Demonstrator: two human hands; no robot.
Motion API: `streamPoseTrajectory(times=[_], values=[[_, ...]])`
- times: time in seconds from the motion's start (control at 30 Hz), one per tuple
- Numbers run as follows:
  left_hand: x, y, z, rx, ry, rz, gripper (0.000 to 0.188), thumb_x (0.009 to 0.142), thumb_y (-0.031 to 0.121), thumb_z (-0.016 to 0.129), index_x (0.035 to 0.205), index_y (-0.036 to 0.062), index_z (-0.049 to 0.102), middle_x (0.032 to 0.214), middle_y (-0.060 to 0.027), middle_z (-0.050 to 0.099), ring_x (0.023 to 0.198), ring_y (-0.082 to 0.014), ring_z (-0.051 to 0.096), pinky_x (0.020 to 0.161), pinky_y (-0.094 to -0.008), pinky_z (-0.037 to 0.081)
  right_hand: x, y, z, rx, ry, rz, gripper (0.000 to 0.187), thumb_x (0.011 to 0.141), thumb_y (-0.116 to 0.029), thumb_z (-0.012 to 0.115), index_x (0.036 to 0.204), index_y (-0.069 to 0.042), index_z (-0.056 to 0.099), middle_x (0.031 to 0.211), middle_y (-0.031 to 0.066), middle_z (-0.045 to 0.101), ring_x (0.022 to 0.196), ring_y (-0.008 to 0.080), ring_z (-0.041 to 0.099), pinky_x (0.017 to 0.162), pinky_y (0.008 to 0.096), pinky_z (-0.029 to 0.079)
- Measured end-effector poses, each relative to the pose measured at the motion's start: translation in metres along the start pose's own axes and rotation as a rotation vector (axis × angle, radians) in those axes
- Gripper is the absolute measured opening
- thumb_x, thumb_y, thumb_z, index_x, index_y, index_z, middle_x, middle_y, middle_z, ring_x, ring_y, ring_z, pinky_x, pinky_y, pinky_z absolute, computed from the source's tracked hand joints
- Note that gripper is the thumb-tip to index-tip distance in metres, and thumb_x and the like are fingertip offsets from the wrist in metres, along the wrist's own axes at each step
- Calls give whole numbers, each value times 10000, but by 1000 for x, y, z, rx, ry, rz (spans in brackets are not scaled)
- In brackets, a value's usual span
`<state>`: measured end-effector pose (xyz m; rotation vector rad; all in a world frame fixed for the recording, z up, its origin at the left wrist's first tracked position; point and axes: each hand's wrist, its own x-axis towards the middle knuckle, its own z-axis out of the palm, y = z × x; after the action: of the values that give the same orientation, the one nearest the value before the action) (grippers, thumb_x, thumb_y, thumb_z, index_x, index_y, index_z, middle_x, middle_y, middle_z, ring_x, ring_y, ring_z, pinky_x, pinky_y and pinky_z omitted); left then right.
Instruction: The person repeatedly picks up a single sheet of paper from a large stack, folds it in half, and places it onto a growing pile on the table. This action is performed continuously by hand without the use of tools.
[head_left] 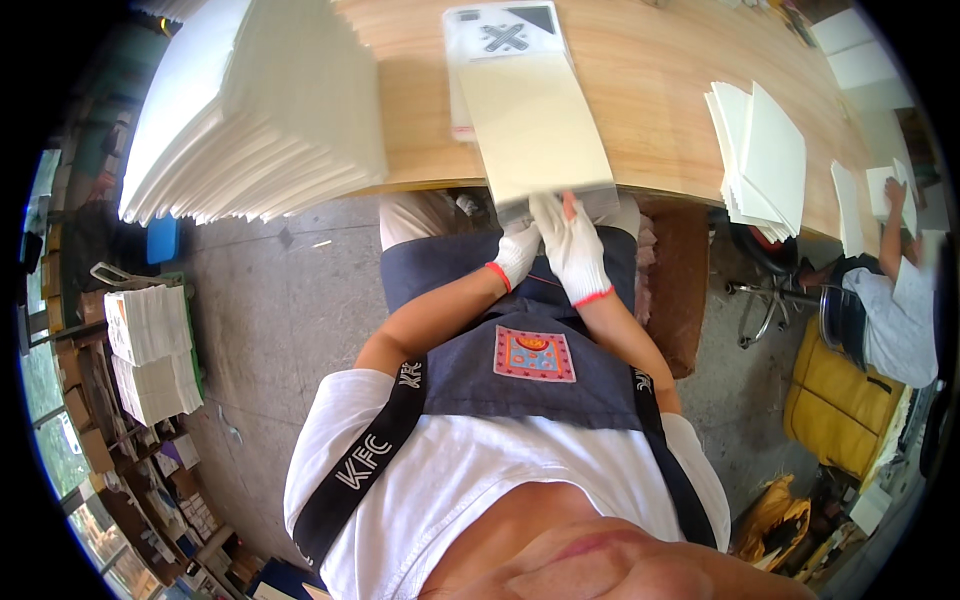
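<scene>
A cream sheet or pad (540,120) lies over the table's near edge, with a see-through strip like the open end of a clear plastic sleeve (603,203) at its near end. Both my hands wear white knit gloves with red cuffs and meet at that end. My right hand (577,255) is closed on the sleeve's edge, a bare fingertip showing through the glove. Close beside it, my left hand (518,255) is also closed there, its fingertips partly hidden by the right. Beneath the far end of the cream piece lies a white printed packet (505,35) with a crossed-pencils picture.
A tall stack of white paper pads (250,120) stands at the table's left. To the right, a smaller white stack (760,160) overhangs the wooden table's edge (660,120). Bundled stacks (152,350) stand on the floor at left. Another person (895,310) sits at far right.
</scene>
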<state>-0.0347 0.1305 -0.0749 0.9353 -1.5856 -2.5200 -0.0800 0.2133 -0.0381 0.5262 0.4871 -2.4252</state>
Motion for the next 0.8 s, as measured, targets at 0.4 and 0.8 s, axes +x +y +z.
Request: streamPoseTrajectory(times=[0.4, 0.8], values=[[-13, 72, -85, 70, -4, 25, 234, 881, 158, 490, 1019, -22, 549, 883, -103, 628, 738, -180, 631, 630, -255, 525, -12, -3, 58, -1723, -386, -195, 204, 858, -110, 448, 1038, -78, 539, 727, 82, 634, 568, 170, 606, 493, 294, 455], [-20, 80, -96, 160, -8, 31, 198, 888, 193, 537, 889, -4, 562, 825, -74, 625, 718, -146, 631, 622, -241, 522, -10, -55, 35, -1077, -198, -215, 40, 822, -58, 487, 819, -28, 514, 708, 70, 576, 524, 128, 555, 479, 232, 465]])
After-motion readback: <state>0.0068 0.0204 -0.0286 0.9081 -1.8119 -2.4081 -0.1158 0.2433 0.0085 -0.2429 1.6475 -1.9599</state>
